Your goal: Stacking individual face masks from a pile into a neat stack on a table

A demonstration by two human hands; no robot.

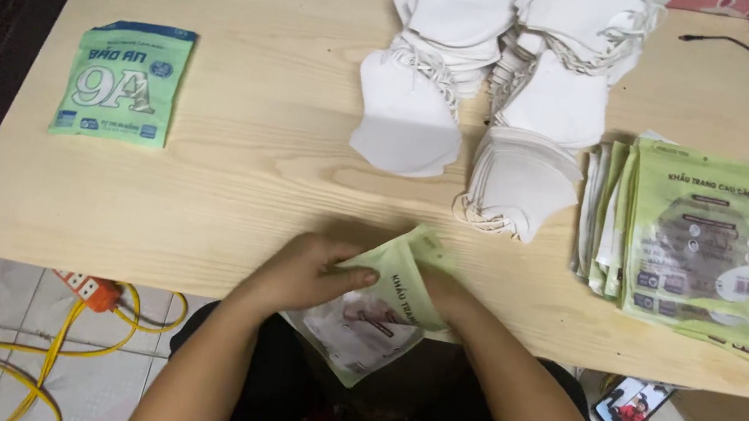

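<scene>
I see a table with a pouch at its near edge, held between the left hand and the right hand. Behind the hands, at the table's far middle, lie two heaps of masks side by side. Right of the heaps sits a stack of empty pouches. A single packet lies well apart at the far left. On the floor, a power strip lies below the table's near left edge and a phone below its near right edge.
</scene>
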